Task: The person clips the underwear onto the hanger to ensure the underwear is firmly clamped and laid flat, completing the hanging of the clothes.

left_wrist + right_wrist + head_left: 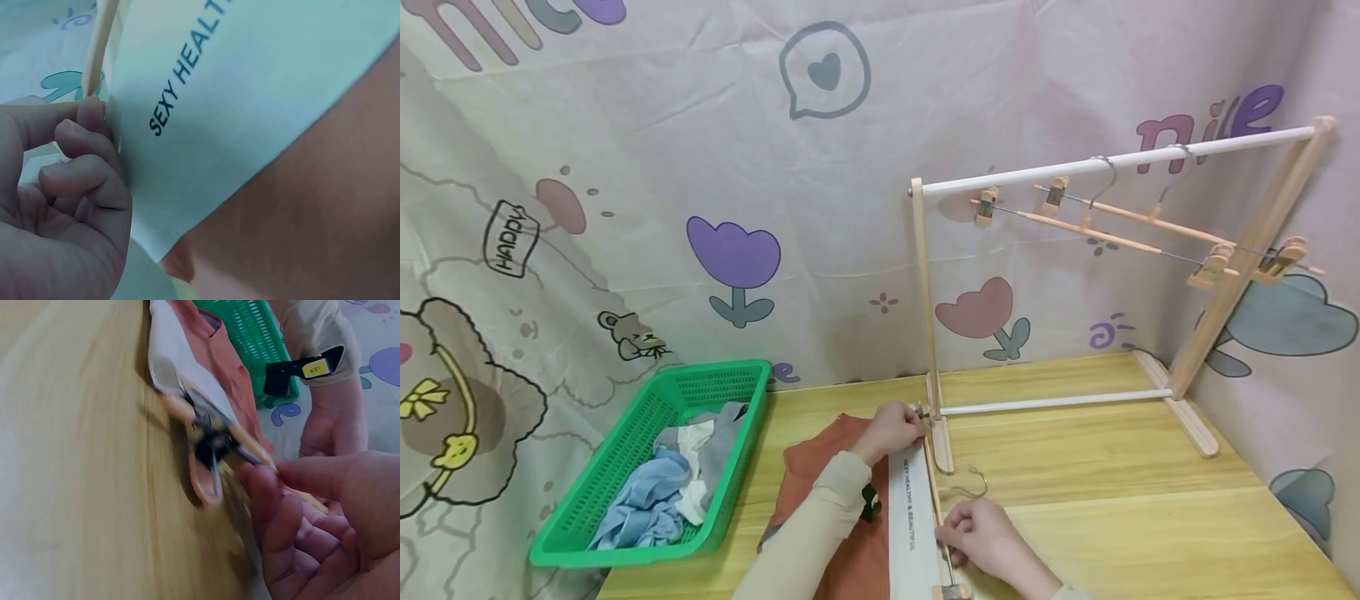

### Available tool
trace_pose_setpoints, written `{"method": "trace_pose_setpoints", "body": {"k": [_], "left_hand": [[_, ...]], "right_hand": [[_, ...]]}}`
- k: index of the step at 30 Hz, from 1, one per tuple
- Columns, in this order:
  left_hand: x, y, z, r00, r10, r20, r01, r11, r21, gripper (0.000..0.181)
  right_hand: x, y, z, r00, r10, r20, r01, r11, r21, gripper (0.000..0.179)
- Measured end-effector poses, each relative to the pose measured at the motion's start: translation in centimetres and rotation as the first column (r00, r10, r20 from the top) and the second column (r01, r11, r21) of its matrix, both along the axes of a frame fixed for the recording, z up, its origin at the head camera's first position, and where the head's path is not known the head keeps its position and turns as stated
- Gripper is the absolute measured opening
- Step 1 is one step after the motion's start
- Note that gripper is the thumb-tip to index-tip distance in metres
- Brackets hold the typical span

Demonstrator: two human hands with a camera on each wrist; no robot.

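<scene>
Left hand beside rack post

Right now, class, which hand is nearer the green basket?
Left. The left hand at the far end of the held hanger sits right of the green basket; the right hand holds it farther right.

"SEXY HEALTHY & BEAUTIFUL" runs in dark capitals along the white band of the rust-coloured garment, between the left hand and the right hand. Just behind the left hand, a yellow label at the wrist reads "LEF", its ending unclear. On the backdrop, "HAPPY" stands well left of the left hand; "n", "i" and "e" stand high beyond the right.
</scene>
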State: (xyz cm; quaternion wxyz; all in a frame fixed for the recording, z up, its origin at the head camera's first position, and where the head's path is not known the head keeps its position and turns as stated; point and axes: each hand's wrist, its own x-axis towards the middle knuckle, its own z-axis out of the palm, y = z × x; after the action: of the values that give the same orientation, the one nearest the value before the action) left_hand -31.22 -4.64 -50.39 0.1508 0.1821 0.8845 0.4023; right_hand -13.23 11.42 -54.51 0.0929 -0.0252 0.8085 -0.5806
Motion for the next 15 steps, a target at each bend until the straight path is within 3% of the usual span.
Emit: {"method": "trace_pose_setpoints", "body": {"k": [7,11,15], "left_hand": [[0.2,0.0,1.8,0.998,0.058,-0.008,-0.058,0.997,0.057,0.033],[0.1,-0.2,2.5,0.996,0.083,0.038,-0.088,0.985,0.146,0.027],[-0.1,-0.4,3.0,0.995,0.062,0.084,-0.083,0.96,0.266,0.024]], "right_hand": [[0.1,0.6,0.0,0.996,-0.035,-0.086,0.032,0.999,-0.031,0.019],[0.3,1.0,0.7,0.983,-0.1,-0.152,0.093,0.994,-0.05,0.02],[0.8,1.3,2.0,0.966,-0.18,-0.187,0.174,0.984,-0.046,0.016]]}}
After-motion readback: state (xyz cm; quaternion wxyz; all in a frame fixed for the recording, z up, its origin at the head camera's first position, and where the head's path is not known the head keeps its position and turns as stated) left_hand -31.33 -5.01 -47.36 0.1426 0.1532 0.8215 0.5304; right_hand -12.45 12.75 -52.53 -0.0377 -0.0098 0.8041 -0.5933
